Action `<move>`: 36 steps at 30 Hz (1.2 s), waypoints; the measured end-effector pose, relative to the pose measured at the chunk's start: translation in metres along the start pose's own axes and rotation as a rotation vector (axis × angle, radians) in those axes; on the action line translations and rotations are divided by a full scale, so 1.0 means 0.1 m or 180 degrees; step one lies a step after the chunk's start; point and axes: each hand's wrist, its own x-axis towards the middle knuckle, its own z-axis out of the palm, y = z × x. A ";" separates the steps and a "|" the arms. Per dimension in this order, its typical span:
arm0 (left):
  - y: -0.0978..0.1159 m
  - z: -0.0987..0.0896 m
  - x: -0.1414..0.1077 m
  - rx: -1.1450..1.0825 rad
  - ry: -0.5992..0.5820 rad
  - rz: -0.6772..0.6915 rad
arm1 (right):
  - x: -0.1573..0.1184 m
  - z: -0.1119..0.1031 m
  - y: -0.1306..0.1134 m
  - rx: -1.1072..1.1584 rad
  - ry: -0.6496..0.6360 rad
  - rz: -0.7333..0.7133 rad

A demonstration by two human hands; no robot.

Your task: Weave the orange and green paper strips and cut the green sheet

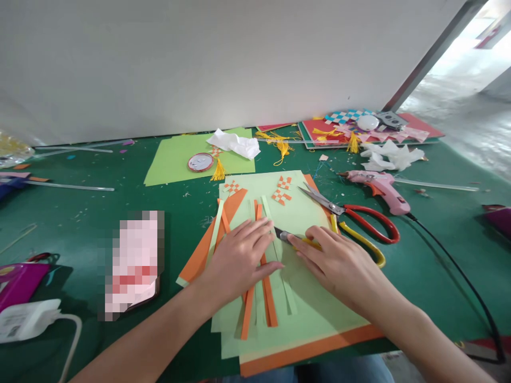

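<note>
My right hand is closed around a craft knife with a dark tip and a yellow handle. The knife's blade points left, close to the fingertips of my left hand. That left hand lies flat, fingers stretched out, over narrow orange strips and a pale green strip. Beneath them are stacked pale green sheets, with orange paper showing at the edges. Small orange-and-white checkered woven pieces rest on the top sheet, above my hands.
Red- and yellow-handled scissors lie right of the sheets, beside a pink glue gun with a black cord. A blurred-out phone-like object is at left. Behind are a bright green sheet, crumpled tissue and yellow tassels.
</note>
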 end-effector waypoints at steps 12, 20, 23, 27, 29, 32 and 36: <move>0.03 0.00 0.00 -0.0079 0.0163 0.0174 | -0.25 -0.07 -0.11 0.0169 -0.0003 -0.0126; 0.04 -0.01 0.00 0.0019 -0.0173 -0.0243 | -0.22 -0.07 -0.11 0.0121 0.0023 -0.0072; 0.04 -0.01 0.00 0.0050 -0.0131 -0.0219 | -0.20 -0.04 -0.09 0.0113 0.0035 -0.0025; 0.04 0.00 0.00 0.0078 -0.0118 -0.0199 | -0.13 -0.01 -0.06 0.0148 0.0029 0.0034; 0.03 0.01 0.00 0.0076 -0.0104 -0.0195 | -0.09 -0.01 -0.05 0.0136 0.0039 0.0065; 0.03 0.01 0.00 0.0059 -0.0067 -0.0184 | -0.02 -0.01 -0.04 0.0090 0.0043 0.0121; 0.02 0.01 0.00 0.0048 -0.0005 -0.0150 | 0.03 0.00 -0.03 0.0025 -0.0011 0.0162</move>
